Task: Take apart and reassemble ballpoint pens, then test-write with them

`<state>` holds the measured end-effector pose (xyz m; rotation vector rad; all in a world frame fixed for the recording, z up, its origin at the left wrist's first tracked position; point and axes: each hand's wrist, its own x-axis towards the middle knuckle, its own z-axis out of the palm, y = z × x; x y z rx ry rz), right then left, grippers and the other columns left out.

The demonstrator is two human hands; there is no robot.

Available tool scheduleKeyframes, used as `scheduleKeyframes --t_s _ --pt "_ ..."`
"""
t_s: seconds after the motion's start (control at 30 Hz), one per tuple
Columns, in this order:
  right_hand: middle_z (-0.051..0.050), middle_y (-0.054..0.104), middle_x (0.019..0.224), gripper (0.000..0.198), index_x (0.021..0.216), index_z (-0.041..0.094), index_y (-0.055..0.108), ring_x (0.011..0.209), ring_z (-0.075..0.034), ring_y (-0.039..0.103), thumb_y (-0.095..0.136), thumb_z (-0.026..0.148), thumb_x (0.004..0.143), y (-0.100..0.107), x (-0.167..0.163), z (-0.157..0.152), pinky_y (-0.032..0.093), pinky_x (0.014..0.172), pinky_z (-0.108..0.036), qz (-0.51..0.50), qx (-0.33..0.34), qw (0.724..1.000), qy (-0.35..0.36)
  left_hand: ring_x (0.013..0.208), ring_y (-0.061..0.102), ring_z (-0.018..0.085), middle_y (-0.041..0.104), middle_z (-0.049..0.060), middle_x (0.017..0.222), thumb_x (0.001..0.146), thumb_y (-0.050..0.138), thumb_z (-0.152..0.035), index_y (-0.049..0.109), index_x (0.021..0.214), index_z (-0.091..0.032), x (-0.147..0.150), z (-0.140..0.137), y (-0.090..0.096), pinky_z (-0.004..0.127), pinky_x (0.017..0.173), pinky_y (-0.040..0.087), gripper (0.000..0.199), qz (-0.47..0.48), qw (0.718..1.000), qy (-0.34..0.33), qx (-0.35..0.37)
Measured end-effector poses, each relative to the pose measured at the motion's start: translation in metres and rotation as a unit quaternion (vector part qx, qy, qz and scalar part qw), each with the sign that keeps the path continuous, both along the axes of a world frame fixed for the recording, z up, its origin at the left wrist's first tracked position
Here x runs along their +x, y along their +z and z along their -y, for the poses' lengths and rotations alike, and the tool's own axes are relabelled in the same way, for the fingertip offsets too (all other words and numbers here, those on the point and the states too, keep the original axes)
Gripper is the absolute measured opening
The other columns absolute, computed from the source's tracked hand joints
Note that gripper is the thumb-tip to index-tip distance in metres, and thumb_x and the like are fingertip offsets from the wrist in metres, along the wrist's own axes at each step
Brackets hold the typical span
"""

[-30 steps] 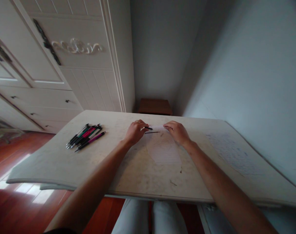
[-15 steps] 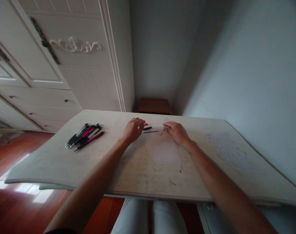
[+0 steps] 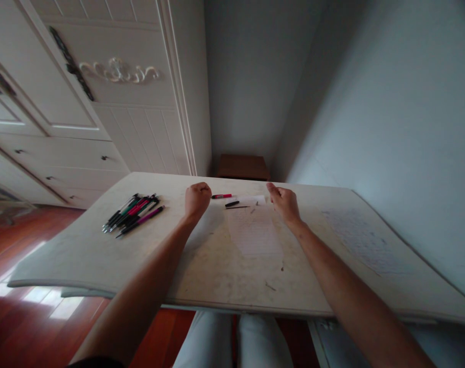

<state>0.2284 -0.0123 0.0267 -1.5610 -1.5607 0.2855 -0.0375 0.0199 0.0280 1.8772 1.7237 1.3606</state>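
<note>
My left hand (image 3: 198, 200) is closed in a fist over the far part of the table, and no object shows in it. Just right of it lies a red and black pen (image 3: 222, 196). My right hand (image 3: 284, 202) is also closed, thumb on top, with nothing visible in its fingers. Between the hands rest a black pen piece (image 3: 232, 204), a thin dark refill (image 3: 237, 207) and a few tiny parts (image 3: 256, 203), too small to name. They lie at the top of a lined sheet of paper (image 3: 255, 232).
A pile of several pens (image 3: 135, 213) lies on the left of the white table (image 3: 148, 266). At the right is a sheet covered in writing (image 3: 363, 240). A white cabinet (image 3: 140, 128) stands at left, a grey wall (image 3: 401, 117) at right, and a small brown stool-like piece (image 3: 242, 165) beyond.
My left hand has moved left off the red pen and closed into a fist. My right hand has shifted slightly right and curled shut, away from the small parts.
</note>
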Motion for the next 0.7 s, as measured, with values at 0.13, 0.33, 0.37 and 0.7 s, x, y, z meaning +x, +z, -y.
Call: scheduleKeyframes --t_s 0.13,0.33,0.37,0.7 --pt "-0.002 0.041 0.039 0.072 0.041 0.024 0.034 0.042 -0.014 0.043 0.03 0.083 0.082 -0.001 0.001 -0.002 0.027 0.045 -0.029 0.008 -0.004 1.0 -0.02 0.054 0.051 0.016 0.053 0.002 0.048 0.058 0.04 -0.014 0.055 0.047 -0.019 0.0 -0.001 0.0 0.027 0.056 0.036 0.019 0.001 1.0 -0.005 -0.001" --pt "-0.001 0.037 0.038 0.073 0.039 0.024 0.032 0.039 -0.013 0.038 0.027 0.083 0.082 -0.002 0.001 -0.002 0.026 0.044 -0.03 -0.02 -0.046 0.999 -0.012 0.053 0.051 0.016 0.05 0.002 0.045 0.059 0.04 -0.013 0.053 0.047 -0.018 -0.005 -0.003 0.005 0.026 0.053 0.034 0.018 0.04 0.999 0.007 -0.022" --pt "-0.002 0.038 0.038 0.073 0.039 0.024 0.032 0.038 -0.013 0.038 0.026 0.083 0.082 -0.002 0.001 -0.002 0.027 0.044 -0.03 -0.02 -0.049 0.999 -0.012 0.054 0.052 0.016 0.051 0.002 0.047 0.06 0.04 -0.012 0.054 0.048 -0.018 -0.006 -0.003 0.005 0.026 0.053 0.034 0.019 0.029 0.999 0.016 -0.026" --pt "-0.002 0.04 0.037 0.075 0.039 0.024 0.035 0.04 -0.014 0.042 0.023 0.083 0.083 -0.006 -0.001 -0.002 0.03 0.046 -0.029 0.002 -0.046 0.999 0.013 0.099 0.06 0.028 0.068 0.011 0.108 0.083 0.06 -0.032 0.073 0.1 -0.022 -0.004 -0.008 -0.02 0.039 0.087 0.045 0.023 -0.186 0.979 -0.076 -0.024"
